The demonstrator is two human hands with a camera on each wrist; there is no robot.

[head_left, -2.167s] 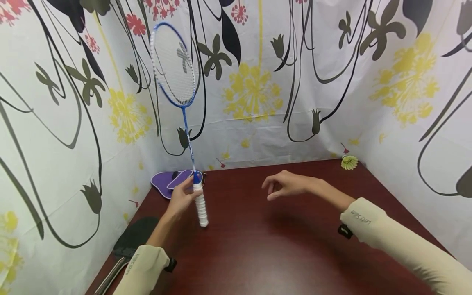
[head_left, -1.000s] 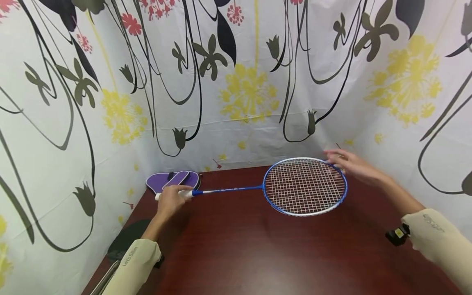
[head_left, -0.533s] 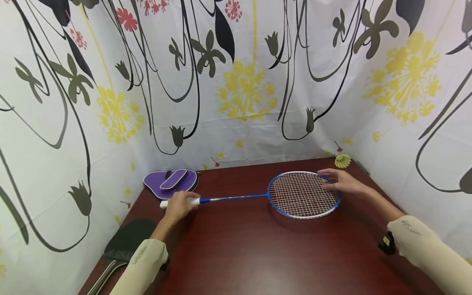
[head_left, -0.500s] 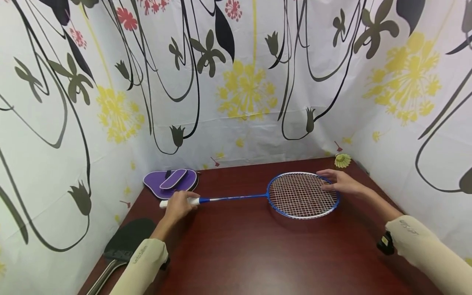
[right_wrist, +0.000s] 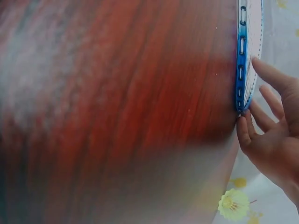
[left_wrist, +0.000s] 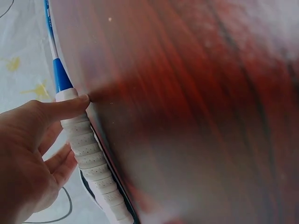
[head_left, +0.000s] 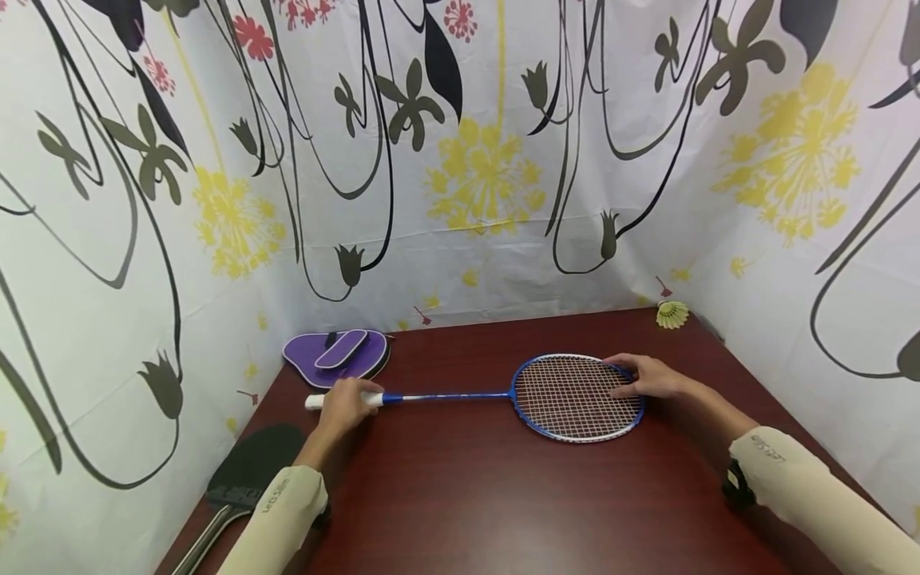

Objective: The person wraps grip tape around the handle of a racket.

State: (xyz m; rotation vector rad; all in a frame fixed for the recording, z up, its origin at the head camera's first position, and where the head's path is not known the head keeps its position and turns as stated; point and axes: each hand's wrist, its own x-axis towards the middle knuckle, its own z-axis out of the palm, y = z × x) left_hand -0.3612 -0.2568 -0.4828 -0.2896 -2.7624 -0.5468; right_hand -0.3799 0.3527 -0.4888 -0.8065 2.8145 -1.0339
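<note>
A blue and white badminton racket (head_left: pixel 578 399) lies crosswise, low over the dark red table (head_left: pixel 460 487), strings facing up. At the left end, my left hand (head_left: pixel 346 406) holds its white wrapped handle; the left wrist view shows the thumb (left_wrist: pixel 70 108) across the grip (left_wrist: pixel 93 161), with other fingers on its far side. My right hand (head_left: pixel 650 377) holds the head's outer end. Seen from the right wrist, its thumb (right_wrist: pixel 268 74) is against the string side and other fingertips meet the blue frame (right_wrist: pixel 241 70).
A purple paddle case (head_left: pixel 309 355) lies at the back left, just behind the racket handle. A black table tennis paddle (head_left: pixel 255 463) is by the left edge. A yellow shuttlecock (head_left: pixel 672 315) sits in the back right corner. Patterned cloth walls (head_left: pixel 431 263) enclose the table.
The racket, first upright in my left hand, has swung down to lie crosswise. My right hand has come to its head, and both hands have since lowered it towards the table and nearer me.
</note>
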